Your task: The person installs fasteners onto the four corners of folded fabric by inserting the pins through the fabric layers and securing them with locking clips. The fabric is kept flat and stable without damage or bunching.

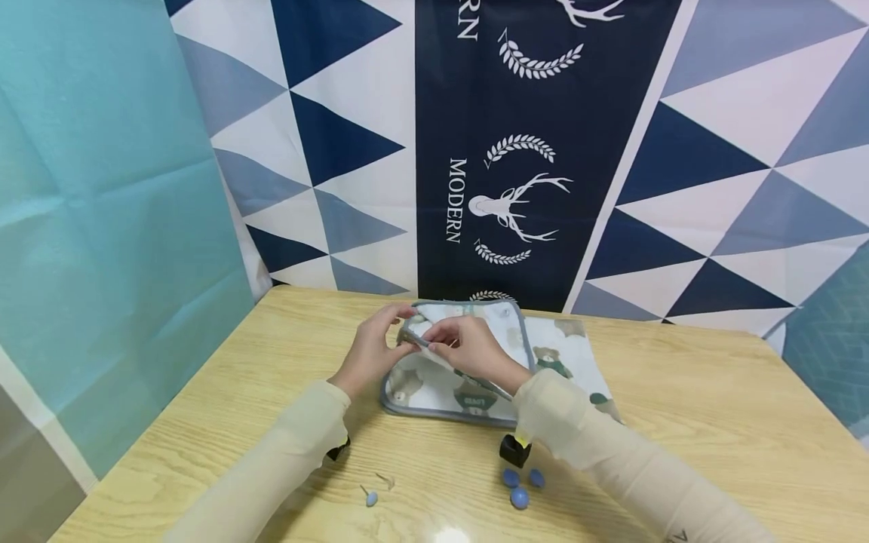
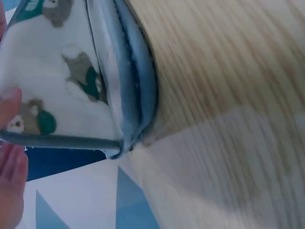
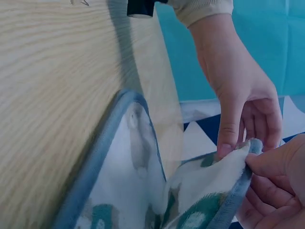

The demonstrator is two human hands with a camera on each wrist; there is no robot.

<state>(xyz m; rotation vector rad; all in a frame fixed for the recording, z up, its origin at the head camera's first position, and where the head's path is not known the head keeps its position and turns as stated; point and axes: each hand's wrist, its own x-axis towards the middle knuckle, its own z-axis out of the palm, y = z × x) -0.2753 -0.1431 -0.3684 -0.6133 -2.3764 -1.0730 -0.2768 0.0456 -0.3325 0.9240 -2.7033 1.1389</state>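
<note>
A white cloth (image 1: 434, 388) with brown bears in green and a grey-blue bound edge lies partly folded on the table. Its near left corner is lifted. My left hand (image 1: 372, 347) pinches the bound edge at that corner between thumb and fingers. Close beside it, my right hand (image 1: 475, 348) pinches the same edge. In the right wrist view, the right thumb (image 3: 271, 162) presses on the binding, while the left hand (image 3: 240, 86) holds the corner's tip. The left wrist view catches stacked bound layers (image 2: 138, 81) along one side of the cloth.
A flat piece of the same bear print (image 1: 570, 354) extends to the right from under the bound cloth. Nearer me on the wooden table (image 1: 271, 422) lie three small blue pieces (image 1: 519, 498) and a small blue bud-like piece (image 1: 371, 498) with a thin stem. A patterned curtain (image 1: 366, 188) hangs behind the table.
</note>
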